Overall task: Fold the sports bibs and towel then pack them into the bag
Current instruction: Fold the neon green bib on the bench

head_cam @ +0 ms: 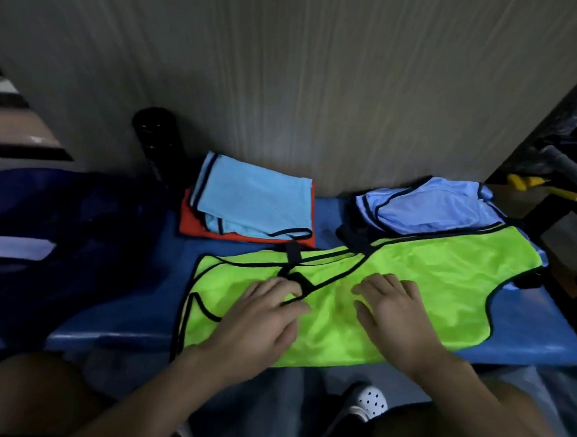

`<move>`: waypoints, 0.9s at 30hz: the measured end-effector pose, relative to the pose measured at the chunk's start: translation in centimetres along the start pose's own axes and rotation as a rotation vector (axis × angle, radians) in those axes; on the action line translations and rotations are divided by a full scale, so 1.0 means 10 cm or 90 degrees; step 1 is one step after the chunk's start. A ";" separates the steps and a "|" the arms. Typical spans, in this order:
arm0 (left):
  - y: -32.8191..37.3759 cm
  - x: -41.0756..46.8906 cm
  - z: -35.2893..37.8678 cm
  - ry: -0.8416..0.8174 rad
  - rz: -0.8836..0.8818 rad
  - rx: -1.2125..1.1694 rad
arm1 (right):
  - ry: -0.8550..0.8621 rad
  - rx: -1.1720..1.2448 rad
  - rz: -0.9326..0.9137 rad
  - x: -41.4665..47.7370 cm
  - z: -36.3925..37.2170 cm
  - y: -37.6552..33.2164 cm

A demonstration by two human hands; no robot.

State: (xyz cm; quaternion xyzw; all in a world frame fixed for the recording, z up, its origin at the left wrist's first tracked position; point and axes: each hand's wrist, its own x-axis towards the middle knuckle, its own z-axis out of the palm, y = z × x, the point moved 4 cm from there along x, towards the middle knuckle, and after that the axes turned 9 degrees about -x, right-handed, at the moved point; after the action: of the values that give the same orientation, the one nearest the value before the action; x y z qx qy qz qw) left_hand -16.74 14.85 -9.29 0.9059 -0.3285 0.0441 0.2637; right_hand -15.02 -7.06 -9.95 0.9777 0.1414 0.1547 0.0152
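Hands, left hand (261, 314) and right hand (393, 312), press flat on green bib (446, 261).

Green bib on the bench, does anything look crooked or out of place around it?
Slightly. The green bib lies at a slant, its near edge hanging over the blue bench and its far corner overlapping the unfolded pale blue bib. Both hands press it flat.

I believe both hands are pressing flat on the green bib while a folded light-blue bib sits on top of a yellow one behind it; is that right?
Not quite: in the head view, the folded light-blue bib sits on an orange-red one, not yellow. The rest stands: the left hand and right hand both press flat on the green bib.
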 end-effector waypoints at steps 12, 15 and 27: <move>-1.21 -0.52 -0.56 0.168 -0.445 -0.199 | -0.087 0.155 -0.285 0.66 0.27 -1.41; -1.34 -0.52 -0.55 0.161 -0.465 -0.242 | -0.112 0.137 -0.297 0.72 0.40 -1.48; -1.43 -0.44 -0.47 0.154 -0.434 -0.151 | 0.004 0.130 -0.151 0.90 0.43 -1.38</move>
State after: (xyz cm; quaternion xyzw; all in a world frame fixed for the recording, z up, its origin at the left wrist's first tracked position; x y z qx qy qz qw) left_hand -10.90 29.01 -12.77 0.9145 0.0222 0.0219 0.4034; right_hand -9.20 8.81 -12.37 0.9502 0.2706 0.1398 -0.0662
